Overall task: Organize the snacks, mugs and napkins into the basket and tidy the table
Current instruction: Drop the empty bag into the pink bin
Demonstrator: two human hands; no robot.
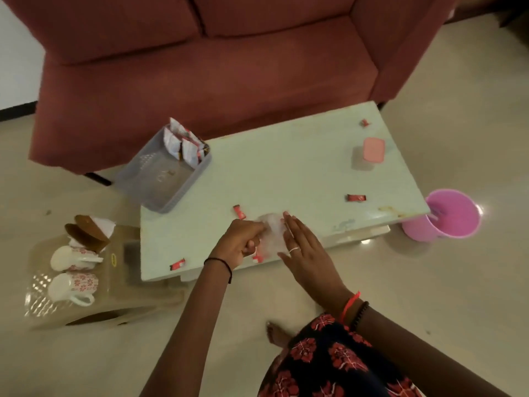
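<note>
A white napkin (272,233) lies near the front edge of the pale table (286,167). My left hand (242,245) pinches its left side with curled fingers. My right hand (303,250) presses flat on its right side, fingers straight. A grey basket (154,179) sits on the table's left corner with several snack packets (186,144) standing in its far end. Small red snack wrappers lie scattered: one (240,212) beside the napkin, one (356,198) to the right, one (177,264) at the front edge, one (364,122) far right. Two white mugs (73,272) lie on a stool at left.
A clear box with a pink lid (370,153) stands on the table's right side. A pink bucket (449,214) sits on the floor past the right edge. The beige plastic stool (86,308) also holds brown and white items (88,230). A red sofa (214,67) stands behind.
</note>
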